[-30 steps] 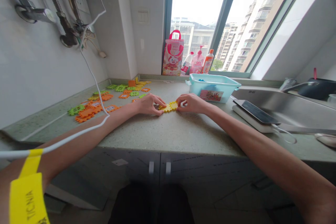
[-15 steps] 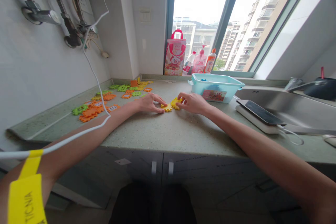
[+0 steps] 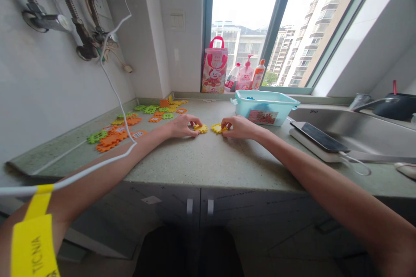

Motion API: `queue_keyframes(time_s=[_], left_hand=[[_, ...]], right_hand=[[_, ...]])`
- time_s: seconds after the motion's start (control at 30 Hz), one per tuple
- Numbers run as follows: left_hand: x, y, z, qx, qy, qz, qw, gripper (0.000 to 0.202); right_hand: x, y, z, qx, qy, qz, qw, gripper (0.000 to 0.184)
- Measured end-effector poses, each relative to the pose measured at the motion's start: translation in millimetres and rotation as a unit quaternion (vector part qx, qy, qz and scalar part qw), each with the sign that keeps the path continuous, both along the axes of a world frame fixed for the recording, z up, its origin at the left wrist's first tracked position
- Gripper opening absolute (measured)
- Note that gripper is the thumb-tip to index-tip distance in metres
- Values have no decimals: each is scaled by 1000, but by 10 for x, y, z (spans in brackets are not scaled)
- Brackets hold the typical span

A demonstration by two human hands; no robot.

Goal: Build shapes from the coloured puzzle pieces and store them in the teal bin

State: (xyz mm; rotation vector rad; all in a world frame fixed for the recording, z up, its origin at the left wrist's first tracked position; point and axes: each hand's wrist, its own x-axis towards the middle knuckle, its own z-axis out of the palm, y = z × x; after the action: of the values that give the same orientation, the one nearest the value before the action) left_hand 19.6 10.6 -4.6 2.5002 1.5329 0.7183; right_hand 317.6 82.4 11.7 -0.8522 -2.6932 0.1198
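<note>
Yellow puzzle pieces lie apart near the middle of the countertop (image 3: pixel 208 160): the left hand (image 3: pixel 180 126) pinches the left piece (image 3: pixel 201 128), the right hand (image 3: pixel 238 127) pinches the right piece (image 3: pixel 217 128); a blue tub (image 3: pixel 263 108) stands just behind, toward the back edge

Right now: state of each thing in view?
left hand: pinching left yellow piece
right hand: pinching right yellow piece
yellow pieces: apart, flat on counter
blue bin: open, no lid
phone: screen dark, lying on white block
</note>
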Motion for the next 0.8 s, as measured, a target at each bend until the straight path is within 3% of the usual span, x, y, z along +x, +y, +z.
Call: queue_keyframes(time_s=[0.2,0.53,0.67,0.8], left_hand=[[-22,0,9,12,23,-2,1000,33],[-35,0,17,-6,8,-3,1000,36],[1,-36,28,2,10,-41,999,41],[103,-61,-12,-15,-22,-55,998,48]], right_hand=[[-38,-33,-19,16,1,-33,999,40],[86,170,-54,-31,21,31,999,20],[69,155,-65,12,28,51,998,23],[37,60,-30,57,109,85,989,24]])
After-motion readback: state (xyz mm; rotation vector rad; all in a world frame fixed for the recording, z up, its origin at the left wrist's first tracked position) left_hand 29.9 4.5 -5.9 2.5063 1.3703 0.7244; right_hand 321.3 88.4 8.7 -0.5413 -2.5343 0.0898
